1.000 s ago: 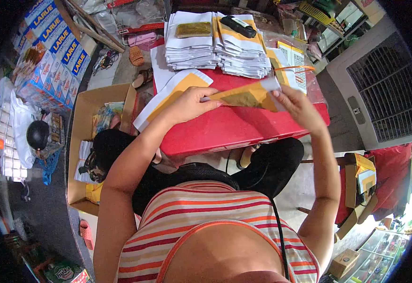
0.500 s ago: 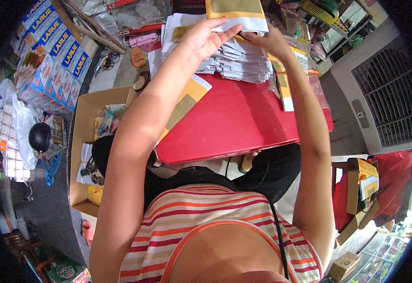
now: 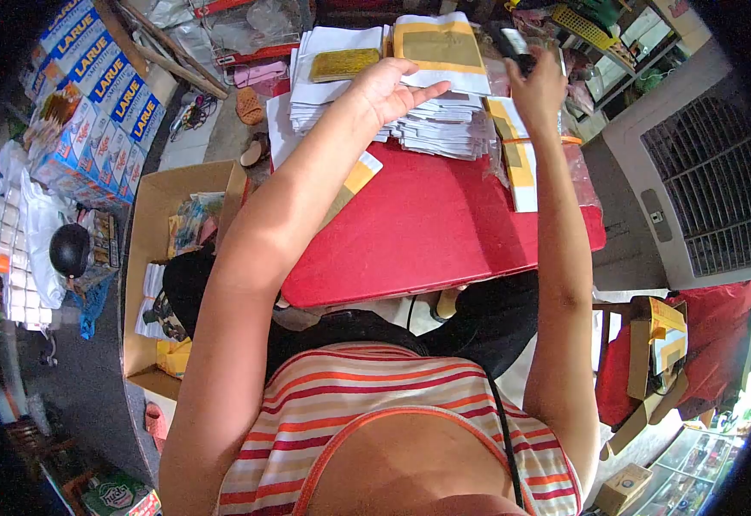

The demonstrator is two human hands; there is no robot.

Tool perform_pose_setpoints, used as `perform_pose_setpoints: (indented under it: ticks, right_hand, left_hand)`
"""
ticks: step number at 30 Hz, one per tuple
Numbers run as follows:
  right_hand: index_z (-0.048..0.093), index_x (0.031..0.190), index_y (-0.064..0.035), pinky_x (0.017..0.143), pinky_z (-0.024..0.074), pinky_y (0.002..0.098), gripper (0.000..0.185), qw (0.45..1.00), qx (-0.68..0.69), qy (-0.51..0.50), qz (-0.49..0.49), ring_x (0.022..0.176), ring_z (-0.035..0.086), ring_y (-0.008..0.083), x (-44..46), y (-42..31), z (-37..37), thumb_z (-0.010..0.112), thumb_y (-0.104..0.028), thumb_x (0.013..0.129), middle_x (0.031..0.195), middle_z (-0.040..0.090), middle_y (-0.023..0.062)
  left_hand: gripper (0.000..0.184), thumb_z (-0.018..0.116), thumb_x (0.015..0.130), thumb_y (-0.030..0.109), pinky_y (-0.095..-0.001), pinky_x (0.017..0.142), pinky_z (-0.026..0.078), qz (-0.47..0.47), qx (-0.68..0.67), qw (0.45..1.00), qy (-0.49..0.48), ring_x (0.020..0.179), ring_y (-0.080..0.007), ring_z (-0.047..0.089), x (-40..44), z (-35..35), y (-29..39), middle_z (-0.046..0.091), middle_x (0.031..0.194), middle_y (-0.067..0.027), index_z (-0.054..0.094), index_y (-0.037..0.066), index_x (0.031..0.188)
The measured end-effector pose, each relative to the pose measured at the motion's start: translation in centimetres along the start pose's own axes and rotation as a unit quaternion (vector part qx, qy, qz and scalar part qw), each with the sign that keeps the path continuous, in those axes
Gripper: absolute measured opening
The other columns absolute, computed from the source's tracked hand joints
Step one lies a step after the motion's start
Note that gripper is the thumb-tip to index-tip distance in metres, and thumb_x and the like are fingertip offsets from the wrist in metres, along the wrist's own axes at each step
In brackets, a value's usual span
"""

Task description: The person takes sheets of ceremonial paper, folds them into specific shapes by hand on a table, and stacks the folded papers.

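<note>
A black object (image 3: 517, 47) is gripped in the right hand (image 3: 543, 90), held up just beside the stacked white papers (image 3: 444, 129) on the red table (image 3: 444, 224). The left hand (image 3: 382, 93) is held open, fingers spread, at the near edge of the yellow-and-white envelope (image 3: 440, 45) laid on top of those papers; whether it is touched cannot be told. A gold-coloured block (image 3: 343, 65) is set on the neighbouring stack (image 3: 312, 93).
</note>
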State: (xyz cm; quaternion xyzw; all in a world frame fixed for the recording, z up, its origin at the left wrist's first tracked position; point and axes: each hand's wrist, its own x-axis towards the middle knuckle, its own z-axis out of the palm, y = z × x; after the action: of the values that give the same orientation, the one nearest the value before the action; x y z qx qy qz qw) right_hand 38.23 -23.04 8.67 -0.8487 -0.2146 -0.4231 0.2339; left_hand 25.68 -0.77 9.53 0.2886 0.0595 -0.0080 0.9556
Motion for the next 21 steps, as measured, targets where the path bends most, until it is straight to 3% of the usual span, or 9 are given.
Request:
perform_pose_setpoints:
  ticks: [3,6,10,12,15,17,18,20,21]
  right_hand:
    - [0.054,0.13,-0.0088,0.09,0.0432,0.0535,0.054,0.997,-0.008,0.076,-0.001,0.103,0.056,0.0431,0.6,-1.4,-1.7,0.069,-0.04,0.088,0.113,0.062,0.0206]
    - [0.053,0.129,0.0042,0.095,0.0449,0.0479,0.056,0.985,0.145,0.077,-0.043,0.108,0.06,0.0402,1.0,-4.7,-2.5,0.066,-0.037,0.094,0.116,0.063,0.026]
    - [0.055,0.132,-0.0151,0.094,0.042,0.0577,0.049,0.984,0.171,-0.015,-0.058,0.11,0.053,0.0457,-1.1,-6.1,0.7,0.063,-0.043,0.093,0.121,0.061,0.0187]
    - [0.061,0.128,-0.0197,0.096,0.0434,0.0549,0.043,0.97,-0.02,-0.222,-0.101,0.112,0.054,0.0455,-2.2,-5.8,2.1,0.061,-0.046,0.094,0.126,0.06,0.0163]
    - [0.066,0.123,-0.0218,0.096,0.0445,0.0535,0.04,0.977,-0.02,-0.173,-0.12,0.112,0.055,0.0461,-1.6,-3.9,3.2,0.059,-0.049,0.094,0.127,0.061,0.0149]
    - [0.067,0.121,-0.0193,0.096,0.0423,0.049,0.038,0.983,0.014,-0.099,-0.153,0.115,0.056,0.0359,-1.2,-4.2,0.7,0.062,-0.045,0.094,0.123,0.064,0.014]
    - [0.067,0.12,-0.0179,0.097,0.0404,0.0461,0.034,0.981,0.028,-0.041,-0.186,0.116,0.057,0.0306,-1.5,-4.9,-1.2,0.063,-0.04,0.094,0.123,0.065,0.0127]
    - [0.066,0.121,-0.0117,0.102,0.0358,0.0449,0.033,0.982,0.084,-0.065,-0.158,0.118,0.055,0.0313,-3.0,-6.6,-5.1,0.065,-0.03,0.094,0.123,0.064,0.0129]
    - [0.065,0.121,-0.0094,0.103,0.0345,0.0444,0.032,0.982,0.108,-0.075,-0.136,0.119,0.053,0.0315,-4.4,-7.5,-6.7,0.066,-0.027,0.094,0.124,0.063,0.0131]
  left_hand:
    - [0.044,0.044,0.095,-0.008,-0.0588,0.104,0.051,-0.022,-0.016,0.999,0.021,0.128,-0.0463,0.049,0.0,0.0,-0.2,0.04,0.139,-0.0316,0.031,-0.007,0.136]
    - [0.042,0.043,0.096,-0.007,-0.061,0.105,0.05,-0.019,-0.02,0.999,0.043,0.128,-0.0478,0.048,0.1,0.2,-0.6,0.04,0.138,-0.0328,0.031,-0.008,0.136]
    - [0.04,0.042,0.099,-0.001,-0.0598,0.107,0.047,0.03,0.023,0.999,-0.007,0.126,-0.0516,0.049,-0.3,0.0,-1.1,0.042,0.137,-0.0376,0.03,-0.01,0.136]
    - [0.04,0.042,0.1,0.002,-0.0577,0.108,0.047,-0.035,0.055,0.998,-0.004,0.125,-0.0517,0.05,-0.4,-0.2,-0.3,0.043,0.138,-0.0394,0.031,-0.011,0.136]
    - [0.041,0.049,0.103,0.017,-0.0482,0.105,0.051,-0.099,0.184,0.977,-0.042,0.12,-0.047,0.058,-4.5,-1.0,2.1,0.054,0.127,-0.0414,0.041,-0.009,0.133]
    - [0.042,0.059,0.1,0.025,-0.0387,0.102,0.05,0.075,0.395,0.915,0.014,0.115,-0.0325,0.064,-11.3,-1.2,3.7,0.063,0.122,-0.0277,0.05,-0.003,0.131]
    - [0.042,0.06,0.1,0.026,-0.0366,0.104,0.046,0.136,0.539,0.829,0.052,0.117,-0.0249,0.061,-12.9,-3.5,4.8,0.064,0.124,-0.0183,0.052,0.0,0.132]
    - [0.055,0.066,0.095,0.036,-0.0359,0.096,0.048,0.245,0.614,0.748,0.056,0.112,-0.0241,0.062,-16.0,-10.6,5.8,0.064,0.122,-0.0204,0.051,-0.002,0.133]
    - [0.053,0.066,0.095,0.034,-0.0352,0.095,0.048,0.178,0.65,0.734,0.081,0.11,-0.0231,0.062,-17.1,-16.0,5.9,0.064,0.122,-0.0196,0.053,-0.003,0.131]
